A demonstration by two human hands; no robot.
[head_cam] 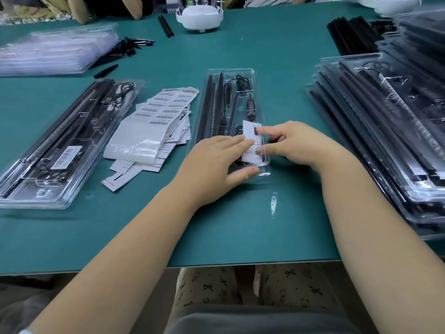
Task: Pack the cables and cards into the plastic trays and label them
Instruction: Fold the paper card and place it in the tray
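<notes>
A clear plastic tray (230,92) lies lengthwise at the table's centre, holding black rods and a coiled black cable (243,81) with an inline controller. A white card (251,143) sits tilted at its near end. A sheet of barcode labels (166,104) lies just left.

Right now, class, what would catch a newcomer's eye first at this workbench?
Both hands, left and right, meet mid-table over a white paper card at the near end of a clear plastic tray. White barcode label sheets lie left of it; stacked filled trays crowd the right.
</notes>
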